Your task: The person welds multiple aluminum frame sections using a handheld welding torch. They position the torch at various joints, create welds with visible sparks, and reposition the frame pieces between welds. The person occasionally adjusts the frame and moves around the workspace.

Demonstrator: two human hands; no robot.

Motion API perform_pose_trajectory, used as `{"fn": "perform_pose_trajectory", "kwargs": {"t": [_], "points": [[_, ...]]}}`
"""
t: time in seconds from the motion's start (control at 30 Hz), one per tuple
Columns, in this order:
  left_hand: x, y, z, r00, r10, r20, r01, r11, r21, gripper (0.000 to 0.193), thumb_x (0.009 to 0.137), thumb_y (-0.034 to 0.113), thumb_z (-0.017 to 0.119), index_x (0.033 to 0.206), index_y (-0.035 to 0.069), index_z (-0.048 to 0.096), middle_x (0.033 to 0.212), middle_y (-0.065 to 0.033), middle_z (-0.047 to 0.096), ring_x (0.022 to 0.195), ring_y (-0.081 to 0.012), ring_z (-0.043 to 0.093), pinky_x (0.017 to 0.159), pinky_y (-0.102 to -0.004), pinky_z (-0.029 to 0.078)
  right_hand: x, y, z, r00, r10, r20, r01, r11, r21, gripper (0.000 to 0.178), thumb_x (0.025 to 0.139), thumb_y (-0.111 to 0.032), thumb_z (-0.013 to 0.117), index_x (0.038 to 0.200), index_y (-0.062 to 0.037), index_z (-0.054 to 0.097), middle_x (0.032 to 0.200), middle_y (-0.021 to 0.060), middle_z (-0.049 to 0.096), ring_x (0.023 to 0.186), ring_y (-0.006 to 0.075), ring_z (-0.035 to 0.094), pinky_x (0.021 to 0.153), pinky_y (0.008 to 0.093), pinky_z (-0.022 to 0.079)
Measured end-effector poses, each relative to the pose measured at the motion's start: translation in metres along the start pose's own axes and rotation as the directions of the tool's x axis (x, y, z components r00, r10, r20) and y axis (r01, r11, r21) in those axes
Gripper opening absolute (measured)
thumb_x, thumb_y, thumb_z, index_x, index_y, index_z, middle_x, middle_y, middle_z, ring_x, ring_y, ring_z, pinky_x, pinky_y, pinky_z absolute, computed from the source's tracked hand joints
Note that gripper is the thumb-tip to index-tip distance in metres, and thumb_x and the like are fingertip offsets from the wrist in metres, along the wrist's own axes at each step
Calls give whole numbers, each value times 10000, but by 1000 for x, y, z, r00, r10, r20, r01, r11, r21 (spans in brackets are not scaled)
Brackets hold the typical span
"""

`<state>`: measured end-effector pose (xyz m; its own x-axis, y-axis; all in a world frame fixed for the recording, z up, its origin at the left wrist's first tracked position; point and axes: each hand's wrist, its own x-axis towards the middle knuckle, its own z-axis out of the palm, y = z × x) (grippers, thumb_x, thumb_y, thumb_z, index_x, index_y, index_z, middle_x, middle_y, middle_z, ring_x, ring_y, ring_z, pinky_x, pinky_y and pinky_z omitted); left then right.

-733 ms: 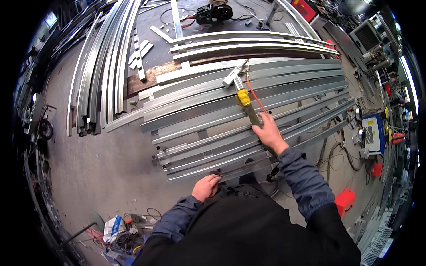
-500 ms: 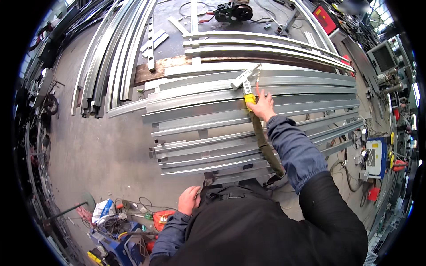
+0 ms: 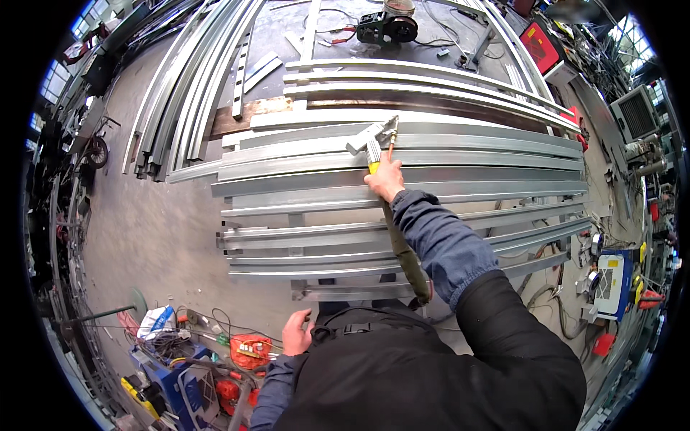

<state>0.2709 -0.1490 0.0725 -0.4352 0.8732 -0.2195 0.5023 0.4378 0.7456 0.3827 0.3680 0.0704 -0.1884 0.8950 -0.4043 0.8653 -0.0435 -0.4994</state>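
Observation:
My right hand (image 3: pixel 387 179) is wrapped round the yellow-banded grip of a handheld welding gun (image 3: pixel 373 147) with a silver head and a thin nozzle. The gun is over a row of grey metal channel profiles (image 3: pixel 287 176) lying side by side. From its grip an olive-green sheathed cable (image 3: pixel 407 251) runs back toward my waist. My left hand (image 3: pixel 296 334) hangs beside my waist on the left, loosely open and holding nothing; part of its fingers cannot be made out.
Long metal profiles (image 3: pixel 194 86) lie at the far left. A wire feeder (image 3: pixel 388 27) stands at the back. A blue-and-white machine (image 3: pixel 612 284) is on the right, with cables on the floor nearby. A blue cart (image 3: pixel 169 373) with cables and tools stands at the lower left.
My right hand, earlier with fingers spread against the welding gun, has closed round its grip. Hand and gun appear farther left in view. My left hand stays low beside my waist.

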Motion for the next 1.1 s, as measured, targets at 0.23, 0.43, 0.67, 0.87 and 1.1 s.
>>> {"fn": "perform_pose_trajectory", "kwargs": {"t": [0.23, 0.43, 0.67, 0.87, 1.1], "points": [[15, 52, 40, 996, -79, 51, 88, 972, -216, 365, 949, 63, 778, 1310, 34, 732, 1180, -117, 763, 1014, -231, 772, 907, -361, 611, -78, 28, -81, 904, -375, 205, 119, 682, 722, 814, 821, -71, 747, 1596, -28, 501, 996, 39, 641, 841, 161, 615, 758, 322, 546], [81, 198, 47, 864, 226, 451, -14, 905, -426, 653, 971, 233, 840, 1536, 33, 580, 1466, -145, 643, 1329, -275, 660, 1115, -436, 538, -205, 69, -179, 780, -570, 258, -35, 371, 928, 814, 761, 21, 710, 1547, -43, 507, 1245, 59, 649, 984, 151, 643, 845, 320, 564], [100, 305, 127, 501, 445, 742, 201, 774, -600, 483, 1023, 190, 799, 1437, -1, 640, 1337, -107, 731, 1273, -228, 681, 1112, -397, 544, -276, 95, -218, 687, -664, 296, 3, 409, 912, 940, 734, -23, 704, 1636, -9, 442, 1576, 141, 569, 1267, 227, 642, 1108, 383, 533], [71, 346, 133, 406, 424, 810, 48, 875, -482, 495, 1057, 263, 751, 1453, 14, 589, 1199, -106, 742, 1057, -216, 718, 923, -398, 591, -306, 109, -234, 819, -573, -43, 478, 639, 603, 876, 939, -148, 789, 1690, -8, 359, 1758, 164, 228, 1541, 282, 399, 1256, 426, 394], [55, 358, 164, 413, 667, 620, -147, 720, -678, 451, 1059, 328, 733, 1383, 24, 652, 1278, -185, 752, 1209, -344, 709, 1049, -441, 539, -347, 130, -250, 867, -486, -107, 409, 573, 710, 523, 1145, -298, 647, 1547, 26, 559, 1283, 68, 716, 1216, 168, 653, 1075, 346, 511]]}}
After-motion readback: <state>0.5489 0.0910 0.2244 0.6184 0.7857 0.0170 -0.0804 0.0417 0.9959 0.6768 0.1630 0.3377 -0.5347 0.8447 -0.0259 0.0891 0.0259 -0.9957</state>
